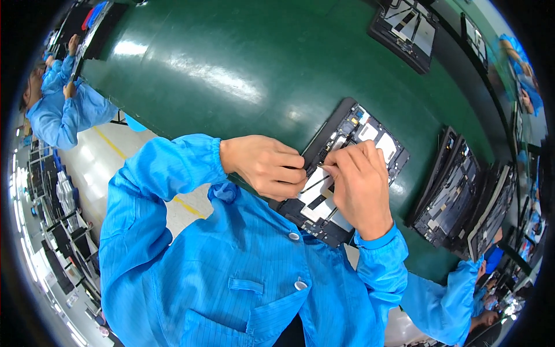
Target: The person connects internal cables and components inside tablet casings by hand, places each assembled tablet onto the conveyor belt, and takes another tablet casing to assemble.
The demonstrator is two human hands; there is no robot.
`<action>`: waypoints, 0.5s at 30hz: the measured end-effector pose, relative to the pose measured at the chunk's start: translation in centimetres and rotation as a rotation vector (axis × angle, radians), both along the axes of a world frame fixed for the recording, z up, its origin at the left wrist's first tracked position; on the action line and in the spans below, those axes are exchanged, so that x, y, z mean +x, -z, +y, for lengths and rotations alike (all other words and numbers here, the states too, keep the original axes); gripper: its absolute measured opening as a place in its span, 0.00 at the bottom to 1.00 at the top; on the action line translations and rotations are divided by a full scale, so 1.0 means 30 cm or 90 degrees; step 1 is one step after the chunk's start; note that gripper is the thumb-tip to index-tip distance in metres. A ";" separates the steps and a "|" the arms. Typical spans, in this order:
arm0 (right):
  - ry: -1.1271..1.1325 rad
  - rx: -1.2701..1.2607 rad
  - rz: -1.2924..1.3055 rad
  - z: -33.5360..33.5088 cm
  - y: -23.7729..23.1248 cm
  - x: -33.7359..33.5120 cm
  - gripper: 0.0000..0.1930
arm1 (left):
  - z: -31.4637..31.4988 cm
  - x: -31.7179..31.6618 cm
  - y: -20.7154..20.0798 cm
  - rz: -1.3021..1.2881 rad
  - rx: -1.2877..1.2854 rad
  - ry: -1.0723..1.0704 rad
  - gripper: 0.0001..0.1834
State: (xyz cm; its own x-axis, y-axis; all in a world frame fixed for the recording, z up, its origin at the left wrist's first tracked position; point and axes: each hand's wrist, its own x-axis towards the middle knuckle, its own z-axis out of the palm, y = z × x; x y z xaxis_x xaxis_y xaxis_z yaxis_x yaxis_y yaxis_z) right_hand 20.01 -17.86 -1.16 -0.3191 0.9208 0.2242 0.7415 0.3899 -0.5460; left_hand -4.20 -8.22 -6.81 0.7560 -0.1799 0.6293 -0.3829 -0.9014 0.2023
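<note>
green and glossy, the bench (231,63) fills most of the head view, curving under the lens, with light glaring off its middle. at its near edge lies an opened tablet (347,168), back cover off, showing silver shields, a dark board and pale strips inside its black frame. both hands meet over the tablet's near left side. the left hand (267,165) is curled into a loose fist, fingers tucked, resting on the frame's left rim. the right hand (361,185) lies across the tablet's middle, its thumb and forefinger pinched narrow on a thin dark tool (315,184), tweezers or a probe, i cannot tell which; the tool slants down to the left, over a pale strip, toward the left hand. whether the left fingers also grip the tool is hidden by the fist. blue sleeves and a blue smock (231,260) with snap buttons fill the lower part of the view.

toward the bench's right edge a stack of more opened tablets (457,191) leans in a row, well apart from the hands. another open unit (404,32) sits at the far edge. past the left end of the bench, a co-worker in blue (60,110) bends over a separate station. a yellow line runs along the pale floor (104,156) below the bench. another blue sleeve (451,301) shows at the lower right.
</note>
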 end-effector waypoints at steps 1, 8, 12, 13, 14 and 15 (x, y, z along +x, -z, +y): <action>0.013 0.003 0.014 0.002 0.001 0.004 0.10 | 0.007 0.008 0.003 0.001 0.001 0.001 0.12; 0.058 0.039 0.055 0.007 0.034 0.005 0.10 | 0.062 0.052 0.024 -0.050 0.051 -0.046 0.12; 0.065 0.050 0.062 0.007 0.032 0.005 0.10 | 0.068 0.064 0.028 -0.055 0.059 -0.059 0.13; 0.065 0.045 0.061 0.008 0.032 0.006 0.09 | 0.071 0.068 0.024 -0.067 0.066 -0.059 0.13; 0.066 0.046 0.062 0.008 0.032 0.007 0.09 | 0.075 0.072 0.018 -0.066 0.066 -0.057 0.13; 0.068 0.041 0.062 0.007 0.033 0.008 0.09 | 0.080 0.075 0.012 -0.060 0.059 -0.038 0.13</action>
